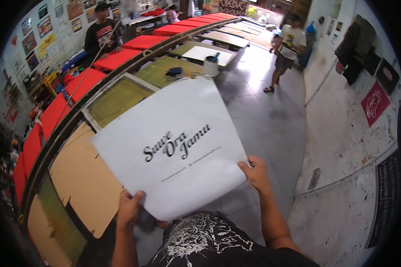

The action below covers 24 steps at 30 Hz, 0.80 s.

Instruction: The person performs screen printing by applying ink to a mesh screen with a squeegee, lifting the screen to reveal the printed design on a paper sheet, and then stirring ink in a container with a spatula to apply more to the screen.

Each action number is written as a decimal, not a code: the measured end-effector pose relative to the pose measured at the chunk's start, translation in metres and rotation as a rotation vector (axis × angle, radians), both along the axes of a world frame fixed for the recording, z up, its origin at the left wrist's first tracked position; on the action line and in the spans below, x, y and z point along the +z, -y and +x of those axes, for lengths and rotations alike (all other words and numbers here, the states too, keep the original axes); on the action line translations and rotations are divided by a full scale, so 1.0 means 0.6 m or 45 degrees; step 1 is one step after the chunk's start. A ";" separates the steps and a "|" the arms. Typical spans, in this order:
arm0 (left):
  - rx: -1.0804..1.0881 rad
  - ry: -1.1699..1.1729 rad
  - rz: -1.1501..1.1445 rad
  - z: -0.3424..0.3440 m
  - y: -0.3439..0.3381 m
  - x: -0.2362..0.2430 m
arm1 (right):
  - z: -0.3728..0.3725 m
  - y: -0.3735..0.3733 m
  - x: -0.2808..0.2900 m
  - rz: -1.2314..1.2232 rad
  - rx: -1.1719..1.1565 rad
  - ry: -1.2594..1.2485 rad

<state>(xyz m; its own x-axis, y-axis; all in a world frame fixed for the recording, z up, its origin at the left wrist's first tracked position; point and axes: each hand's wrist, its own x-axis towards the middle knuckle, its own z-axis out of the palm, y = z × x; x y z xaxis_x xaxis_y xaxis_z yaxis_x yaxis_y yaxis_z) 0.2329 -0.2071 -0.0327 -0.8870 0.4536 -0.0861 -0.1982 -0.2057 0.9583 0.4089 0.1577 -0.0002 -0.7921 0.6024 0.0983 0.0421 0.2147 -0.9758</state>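
Observation:
A large white sheet of paper (196, 102) with black script lettering is held out in front of me, tilted and slightly curved. My left hand (130, 205) pinches its lower left edge, thumb on top. On the lower right edge my right hand (255, 172) grips the sheet the same way, its thumb on the printed face. The other fingers of both hands are partly hidden behind the paper. Beyond the sheet's far left edge lies a framed printing screen (116, 100) with a yellow-green mesh, partly covered by the paper.
Red fabric pieces (87, 84) line the long table at left. Brown boards (82, 173) lie nearer me. A white paint bucket (210, 66) stands past the sheet. One person (100, 33) is behind the table; another (289, 44) stands on the tiled floor. A stained wall (343, 191) runs along the right.

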 end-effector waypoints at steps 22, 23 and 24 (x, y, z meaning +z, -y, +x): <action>-0.806 0.270 0.113 -0.044 -0.708 -0.134 | 0.266 -0.316 -0.213 -0.079 -0.904 0.117; -0.825 0.294 0.138 -0.054 -0.736 -0.129 | 0.261 -0.321 -0.208 -0.102 -0.942 0.120; -0.841 0.256 0.123 -0.066 -0.761 -0.127 | 0.255 -0.322 -0.204 -0.136 -0.975 0.122</action>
